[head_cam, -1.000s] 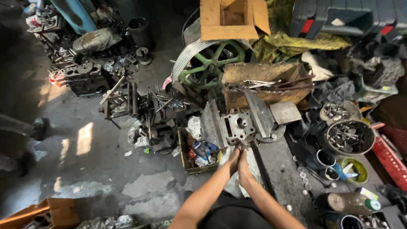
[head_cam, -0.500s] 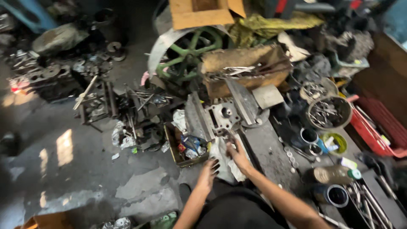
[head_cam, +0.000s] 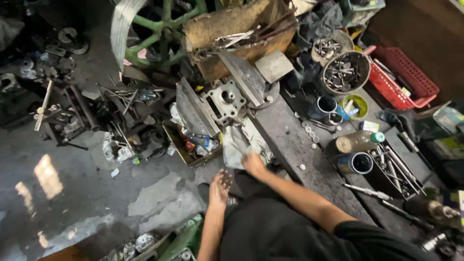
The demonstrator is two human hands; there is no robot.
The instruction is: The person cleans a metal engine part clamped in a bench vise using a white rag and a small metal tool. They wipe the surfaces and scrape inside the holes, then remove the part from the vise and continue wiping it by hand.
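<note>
Now the hands are apart, where a second ago both met at the grey rag [head_cam: 244,142]. The right hand [head_cam: 253,164] rests on the rag's near edge, fingers curled onto the cloth. The left hand [head_cam: 220,185] hangs open, fingers spread, below the rag, holding nothing.

My workshop is dim and murky here. Daylight comes in from the near left, leaving bright, blown-out patches on the concrete floor [head_cam: 48,176], which glares softly around them. The far left corner and the far right sink into deep shadow. My right hand [head_cam: 253,163] is smeared with motion blur, and the grey cloth [head_cam: 239,142] under it looks soft. Straight lines bend toward the edges, and fine detail is grainy.
</note>
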